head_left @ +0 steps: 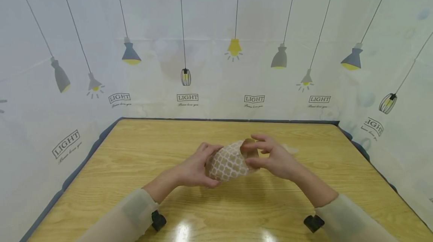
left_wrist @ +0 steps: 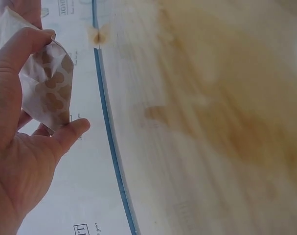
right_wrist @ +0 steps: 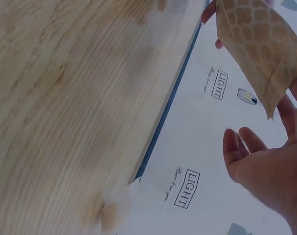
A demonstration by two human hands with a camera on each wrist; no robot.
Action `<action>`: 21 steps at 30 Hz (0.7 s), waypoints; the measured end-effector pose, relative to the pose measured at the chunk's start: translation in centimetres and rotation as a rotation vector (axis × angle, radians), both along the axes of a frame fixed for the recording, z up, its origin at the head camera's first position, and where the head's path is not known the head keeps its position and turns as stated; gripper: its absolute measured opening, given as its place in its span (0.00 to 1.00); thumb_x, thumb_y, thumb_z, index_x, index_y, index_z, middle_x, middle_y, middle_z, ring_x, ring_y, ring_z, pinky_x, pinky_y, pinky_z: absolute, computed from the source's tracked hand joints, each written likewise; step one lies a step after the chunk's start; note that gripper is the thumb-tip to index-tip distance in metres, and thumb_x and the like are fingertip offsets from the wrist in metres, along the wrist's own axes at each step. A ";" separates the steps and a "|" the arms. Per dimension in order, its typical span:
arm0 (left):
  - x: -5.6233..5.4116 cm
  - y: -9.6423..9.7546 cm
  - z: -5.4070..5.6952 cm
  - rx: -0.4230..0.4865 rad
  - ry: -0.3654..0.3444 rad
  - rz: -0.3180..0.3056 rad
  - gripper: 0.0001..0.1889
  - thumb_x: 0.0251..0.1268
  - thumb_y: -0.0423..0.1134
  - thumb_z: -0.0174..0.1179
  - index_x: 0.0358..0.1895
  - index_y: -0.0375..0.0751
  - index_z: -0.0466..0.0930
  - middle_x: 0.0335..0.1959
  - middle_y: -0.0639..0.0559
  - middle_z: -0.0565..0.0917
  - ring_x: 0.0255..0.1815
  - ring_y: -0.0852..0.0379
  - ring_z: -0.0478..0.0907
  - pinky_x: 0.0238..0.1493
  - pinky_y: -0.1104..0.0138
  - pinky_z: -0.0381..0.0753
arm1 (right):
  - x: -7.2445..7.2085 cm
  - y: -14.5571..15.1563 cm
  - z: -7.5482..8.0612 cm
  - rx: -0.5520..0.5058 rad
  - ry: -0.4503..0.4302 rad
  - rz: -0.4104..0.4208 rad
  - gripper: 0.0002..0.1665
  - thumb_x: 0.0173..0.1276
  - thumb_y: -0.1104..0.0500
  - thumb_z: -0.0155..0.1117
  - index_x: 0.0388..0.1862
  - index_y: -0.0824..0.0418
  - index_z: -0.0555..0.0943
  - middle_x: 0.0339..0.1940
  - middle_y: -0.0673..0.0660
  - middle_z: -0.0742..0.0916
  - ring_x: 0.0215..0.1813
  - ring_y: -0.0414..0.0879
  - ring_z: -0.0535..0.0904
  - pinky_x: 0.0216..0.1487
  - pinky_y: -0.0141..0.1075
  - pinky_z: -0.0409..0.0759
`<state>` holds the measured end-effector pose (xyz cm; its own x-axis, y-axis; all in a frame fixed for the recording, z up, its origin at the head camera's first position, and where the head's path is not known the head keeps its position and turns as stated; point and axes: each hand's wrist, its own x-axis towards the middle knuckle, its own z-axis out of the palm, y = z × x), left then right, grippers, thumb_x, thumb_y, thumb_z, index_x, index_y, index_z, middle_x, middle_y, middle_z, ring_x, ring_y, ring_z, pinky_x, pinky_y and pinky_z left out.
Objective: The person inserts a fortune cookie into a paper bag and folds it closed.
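A brown paper bag (head_left: 227, 162) with a white lattice pattern is held over the table, its gaping mouth turned to the right. My left hand (head_left: 197, 165) grips its closed end, thumb at the lower side and fingers over the top. In the left wrist view the bag (left_wrist: 53, 88) shows a creased end between finger and thumb of that hand (left_wrist: 26, 142). At the mouth is my right hand (head_left: 275, 157), its fingers spread and reaching to the opening. The right wrist view shows the bag's pointed corner (right_wrist: 265, 54) beside the right hand's fingers (right_wrist: 243, 144).
The wooden table (head_left: 135, 152) spreads beneath both hands. A small pale scrap (head_left: 290, 148) lies on it behind the right hand. White sheeting (head_left: 209, 20) printed with lamps surrounds the table's back and sides.
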<state>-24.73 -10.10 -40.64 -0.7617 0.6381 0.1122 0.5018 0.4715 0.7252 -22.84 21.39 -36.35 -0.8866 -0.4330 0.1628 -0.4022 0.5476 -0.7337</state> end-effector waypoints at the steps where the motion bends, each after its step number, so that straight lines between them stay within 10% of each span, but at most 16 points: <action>1: 0.0 0.0 0.0 0.000 -0.005 0.003 0.57 0.54 0.40 0.84 0.86 0.50 0.59 0.72 0.42 0.65 0.71 0.46 0.68 0.75 0.44 0.77 | 0.1 0.1 0.1 0.000 0.012 -0.003 0.24 0.76 0.51 0.76 0.68 0.51 0.88 0.85 0.67 0.71 0.81 0.71 0.69 0.70 0.64 0.80; 8: -0.2 -0.4 -0.1 -0.003 -0.002 0.042 0.57 0.52 0.39 0.85 0.86 0.52 0.60 0.74 0.41 0.65 0.74 0.43 0.69 0.76 0.40 0.77 | 0.0 3.7 0.4 -0.069 -0.017 -0.124 0.18 0.82 0.48 0.69 0.64 0.51 0.89 0.67 0.58 0.88 0.58 0.51 0.86 0.52 0.36 0.88; 21: -0.2 -0.8 -0.1 -0.007 -0.013 0.055 0.56 0.54 0.41 0.85 0.86 0.54 0.60 0.74 0.42 0.64 0.74 0.43 0.67 0.76 0.41 0.76 | -4.3 12.5 -2.8 -0.002 -0.157 -0.250 0.31 0.84 0.41 0.64 0.75 0.58 0.82 0.73 0.62 0.84 0.59 0.39 0.82 0.58 0.44 0.87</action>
